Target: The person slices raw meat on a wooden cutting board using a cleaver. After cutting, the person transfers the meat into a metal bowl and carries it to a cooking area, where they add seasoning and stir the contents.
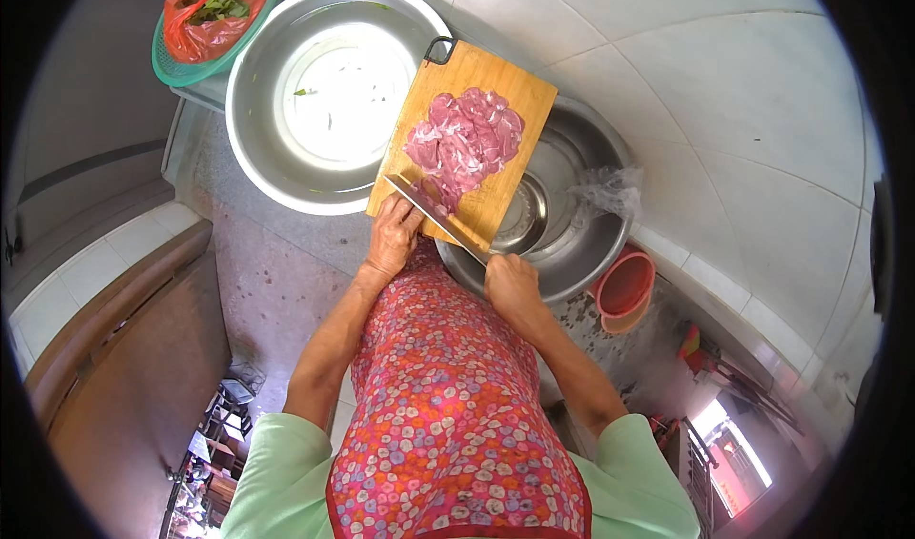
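Observation:
A wooden cutting board (515, 129) with a black handle holds a heap of sliced pink raw meat (464, 134), with smaller pieces near the lower edge. My right hand (512, 282) grips a knife (453, 226), its long blade lying diagonally across the board's lower part, next to those pieces. My left hand (394, 234) has its fingers curled at the board's lower-left edge, close under the blade; what the fingertips hold is hidden. The board straddles a large steel basin of water (250, 129) and a darker steel basin (610, 139) on the right.
A steel bowl (524, 220) and crumpled clear plastic (605, 191) are in the right basin. Upper left, a green colander (172, 67) holds a red bag (200, 34) with leafy greens. A red plastic container (624, 286) stands right of the basins, near the tiled wall (762, 234).

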The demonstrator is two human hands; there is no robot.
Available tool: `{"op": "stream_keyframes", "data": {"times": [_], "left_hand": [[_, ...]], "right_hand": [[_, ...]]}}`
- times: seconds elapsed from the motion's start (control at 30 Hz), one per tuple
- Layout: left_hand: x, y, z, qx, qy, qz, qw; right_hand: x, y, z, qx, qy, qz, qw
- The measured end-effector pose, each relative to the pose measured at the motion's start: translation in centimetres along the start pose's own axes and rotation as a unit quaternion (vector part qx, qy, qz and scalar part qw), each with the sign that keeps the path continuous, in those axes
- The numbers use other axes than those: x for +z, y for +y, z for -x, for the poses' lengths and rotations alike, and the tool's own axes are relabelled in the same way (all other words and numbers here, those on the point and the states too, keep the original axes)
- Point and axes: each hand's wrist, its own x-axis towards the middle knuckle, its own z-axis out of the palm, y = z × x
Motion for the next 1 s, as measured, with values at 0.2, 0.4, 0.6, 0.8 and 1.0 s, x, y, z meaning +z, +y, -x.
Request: {"op": "stream_keyframes", "data": {"times": [0.2,0.4,0.6,0.8,1.0], "left_hand": [[0.8,1.3,-0.2,0.001,0.022,0.036,0.999],[-0.1,-0.1,-1.0,0.011,0.026,0.020,0.999],[0.1,-0.1,-0.9,0.028,0.024,0.019,0.999],[0.0,-0.4,-1.1,0.012,0.012,0.016,1.000],[-0.4,0.0,-1.0,0.019,-0.003,0.022,1.000]], "right_hand": [[0.7,-0.3,-0.6,-0.031,0.069,-0.015,0.997],[0.9,-2.1,-3.1,-0.075,0.091,-0.025,0.993],[1.0,0.8,-0.6,0.017,-0.033,0.006,0.999],[1.1,-2.4,-4.4,-0.060,0.097,-0.077,0.990],[1.4,0.1,-0.7,0.016,-0.012,-0.046,0.999]]}}
